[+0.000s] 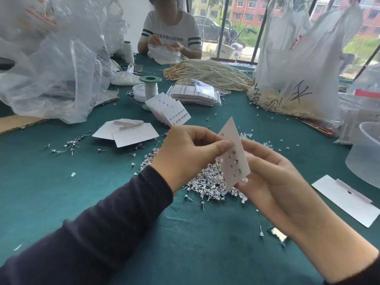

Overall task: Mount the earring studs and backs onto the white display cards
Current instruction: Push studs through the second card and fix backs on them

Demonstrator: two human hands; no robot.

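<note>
Card: white display card (231, 155), held up over the worktop (61, 192), tilted, one corner pointing up.
L hand: left hand (185, 153) pinches the card's left edge; thumb and fingers (223, 145) clamped tog. on it, thumb tip on the front face.
R hand: right hand (273, 173) palm-up behind and under the card, fingers curled round its back and lower corner, gripping it.
Studs on card: a few seated in the holes of the lower half; exact no. too small to tell.
Stud pile: heap of earring studs (209, 182) on the worktop right below both hands.
Backs: clear earring backs (257, 138) scattered just behind the right hand.
Done cards: fanned stack of filled cards (170, 110) beyond the hands.
Blank cards: blank cards (131, 133) to the left; one spare card (345, 199) at right.
Bag: big plastic bag (298, 79) far right, pale beads in the bottom.
Tub: translucent tub (366, 153) at the right edge, contents not visible.
Packets: clear packets (195, 94) w/ cards inside, near the pearl strands (207, 73).
</note>
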